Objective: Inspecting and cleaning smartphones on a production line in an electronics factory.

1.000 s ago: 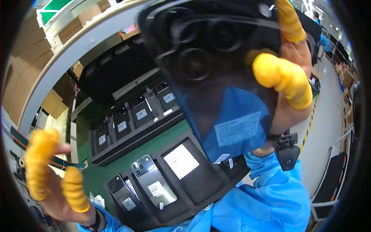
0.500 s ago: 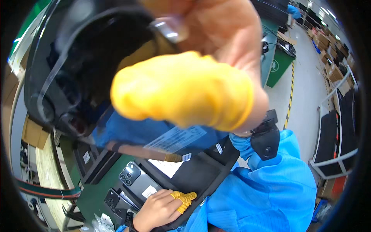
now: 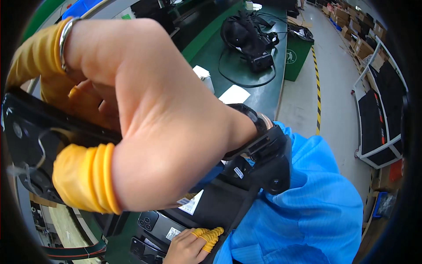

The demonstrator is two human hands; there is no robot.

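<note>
My right hand (image 3: 162, 110) is raised close in front, yellow covers on its fingers and thumb, and grips a glossy black smartphone (image 3: 26, 145) at the far left. Lens rings show on the phone; the hand hides its right part. Low in the picture, my left hand (image 3: 187, 247) lies on a black tray (image 3: 224, 198), its fingers in yellow covers and stretched to the right. Just left of it are a dark grey smartphone (image 3: 162, 225) with a white label and a black smartphone (image 3: 141, 250). A white printed sheet (image 3: 191, 204) sits on the tray.
On the green table (image 3: 259, 94) ahead lie a black bag-like bundle with cables (image 3: 241, 35) and a white paper (image 3: 234, 94). A green bin (image 3: 296, 57) stands at the table's far end. To the right are a white-framed cart (image 3: 382, 119) and cardboard boxes (image 3: 362, 46).
My right hand has swung left and turned, taking the smartphone toward the left edge; its back now faces the view. The left hand stays on the tray. The view has shifted.
</note>
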